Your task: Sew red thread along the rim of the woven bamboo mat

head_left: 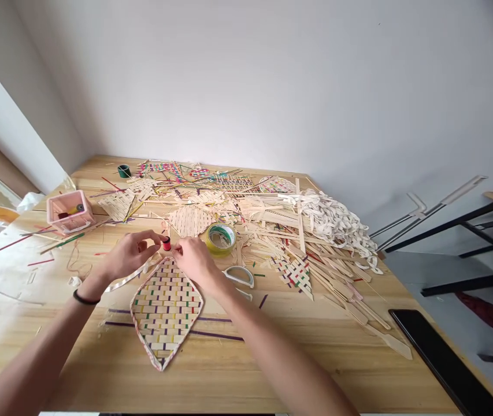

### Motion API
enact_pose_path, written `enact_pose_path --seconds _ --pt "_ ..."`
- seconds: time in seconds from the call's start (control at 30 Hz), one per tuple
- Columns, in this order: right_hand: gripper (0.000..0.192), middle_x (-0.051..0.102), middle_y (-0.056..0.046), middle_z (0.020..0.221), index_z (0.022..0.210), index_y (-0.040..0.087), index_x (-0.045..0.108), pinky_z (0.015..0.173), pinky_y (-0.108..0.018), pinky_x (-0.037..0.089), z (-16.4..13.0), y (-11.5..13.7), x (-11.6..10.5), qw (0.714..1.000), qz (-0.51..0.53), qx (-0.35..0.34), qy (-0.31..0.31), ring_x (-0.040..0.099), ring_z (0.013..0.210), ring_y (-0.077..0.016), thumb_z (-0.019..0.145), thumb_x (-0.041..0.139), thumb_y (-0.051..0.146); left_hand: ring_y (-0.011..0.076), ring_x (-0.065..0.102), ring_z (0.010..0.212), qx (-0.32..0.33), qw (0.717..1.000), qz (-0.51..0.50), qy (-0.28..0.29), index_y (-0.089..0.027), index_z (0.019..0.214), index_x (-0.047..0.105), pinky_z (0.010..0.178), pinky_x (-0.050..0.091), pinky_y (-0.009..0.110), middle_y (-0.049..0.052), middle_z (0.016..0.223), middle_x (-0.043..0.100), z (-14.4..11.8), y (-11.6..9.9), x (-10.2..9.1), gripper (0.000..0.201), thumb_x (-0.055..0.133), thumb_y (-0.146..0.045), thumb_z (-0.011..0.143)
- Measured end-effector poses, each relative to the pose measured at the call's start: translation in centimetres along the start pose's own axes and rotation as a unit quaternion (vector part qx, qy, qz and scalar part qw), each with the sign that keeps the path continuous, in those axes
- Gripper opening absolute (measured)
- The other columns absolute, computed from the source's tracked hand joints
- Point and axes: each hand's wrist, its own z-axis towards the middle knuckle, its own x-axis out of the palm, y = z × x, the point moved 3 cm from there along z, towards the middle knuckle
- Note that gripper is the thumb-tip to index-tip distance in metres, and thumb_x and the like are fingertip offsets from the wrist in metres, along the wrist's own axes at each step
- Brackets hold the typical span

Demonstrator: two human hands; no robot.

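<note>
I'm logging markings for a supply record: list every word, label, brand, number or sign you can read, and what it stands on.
No text can be read with certainty.
Tape roll: pale marks on its green inner ring, too small and blurred to read.
Red spool: no lettering visible.
Black phone: no lettering visible on its dark face.

I see the left hand (131, 254) with its fingertips at a red thread spool (166, 245), beside the far tip of a diamond-shaped woven panel (168, 312); I can't tell whether they grip it. The right hand (196, 260) bends its fingers at that tip. I make out a pink basket (75, 224) near the wooden table's (350, 370) left edge, heaped white strips (337, 222) along its right edge, and a black phone (443, 361) at the front-right corner.
</note>
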Motion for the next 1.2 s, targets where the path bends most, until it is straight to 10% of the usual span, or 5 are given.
enact_pose_path --seconds 0.27,0.73,0.93,1.2 --pt "0.014 0.080 -0.005 0.089 0.086 0.017 0.075 0.079 -0.029 0.051 -4.2 -2.2 -3.3 0.989 0.141 0.000 -0.038 0.070 0.079 -0.0161 0.097 0.067 0.014 0.0112 0.055 0.050 0.050 0.998 0.035 -0.034 -0.018 0.093 0.072 0.052 0.040 0.025 0.009 0.102 0.084 -0.5 0.7 1.2 0.025 0.058 -0.039 0.096" --pt "0.042 0.072 0.000 0.076 0.120 0.019 0.074 0.059 -0.025 0.050 -7.8 -7.1 -3.5 0.866 0.494 0.029 0.073 0.064 0.062 -0.0126 0.090 0.081 0.047 0.0068 0.058 0.052 0.102 0.991 0.059 -0.057 -0.018 0.090 0.067 0.055 0.045 0.024 0.008 0.124 0.079 -1.5 0.5 2.4 0.026 0.055 -0.035 0.105" --pt "0.021 0.081 -0.003 0.080 0.096 0.019 0.081 0.077 -0.026 0.057 -8.6 -7.3 -3.1 0.809 0.577 0.001 0.110 0.075 0.076 -0.0136 0.091 0.085 0.039 0.0111 0.063 0.065 0.120 0.988 0.082 -0.061 -0.021 0.095 0.070 0.062 0.048 0.026 0.005 0.123 0.080 -1.6 0.3 2.5 0.021 0.058 -0.034 0.106" --pt "0.015 0.086 -0.004 0.108 0.110 0.023 0.082 0.102 -0.031 0.059 -9.2 -6.7 -3.2 0.797 0.599 -0.011 0.072 0.081 0.107 -0.0169 0.095 0.080 0.022 0.0238 0.064 0.091 0.131 0.982 0.113 -0.079 -0.022 0.092 0.072 0.087 0.049 0.041 0.005 0.123 0.081 -1.4 -0.2 2.3 0.021 0.060 -0.035 0.104"
